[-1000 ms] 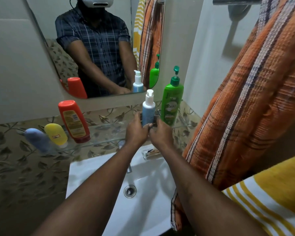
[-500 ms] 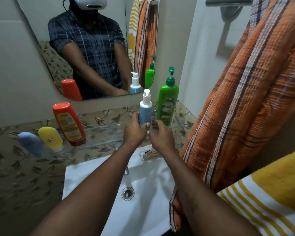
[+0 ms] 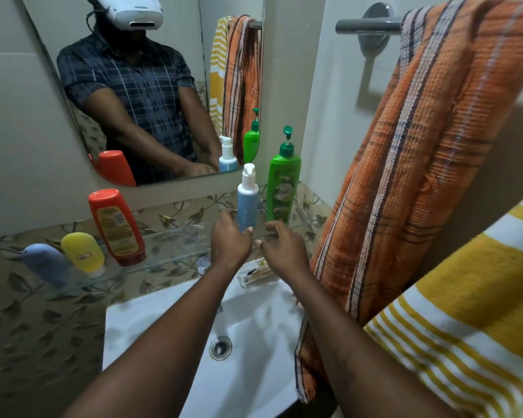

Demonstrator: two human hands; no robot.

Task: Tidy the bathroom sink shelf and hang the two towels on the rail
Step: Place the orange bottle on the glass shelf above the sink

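A blue pump bottle [image 3: 247,200] stands upright on the glass shelf [image 3: 175,236], next to a green pump bottle [image 3: 284,185]. My left hand [image 3: 230,241] hovers just left of the blue bottle's base, fingers relaxed, the thumb tip near the bottle. To the right, in front of the green bottle, my right hand [image 3: 281,247] has loose fingers and holds nothing. A red bottle [image 3: 115,227], a yellow bottle [image 3: 83,251] and a grey-blue bottle [image 3: 44,262] stand cap-down at the shelf's left. An orange striped towel [image 3: 420,146] hangs from the rail [image 3: 366,25]. A yellow striped towel [image 3: 465,312] hangs nearest me.
The white sink [image 3: 151,342] lies below the shelf with its drain [image 3: 221,346] in the middle. A clear small dish [image 3: 254,276] with items sits on the sink's back edge. A mirror [image 3: 27,116] hangs above the shelf, reflecting me.
Both hands were closed in around the blue bottle's base; now they have drawn slightly back and apart, leaving the bottle standing on the shelf.
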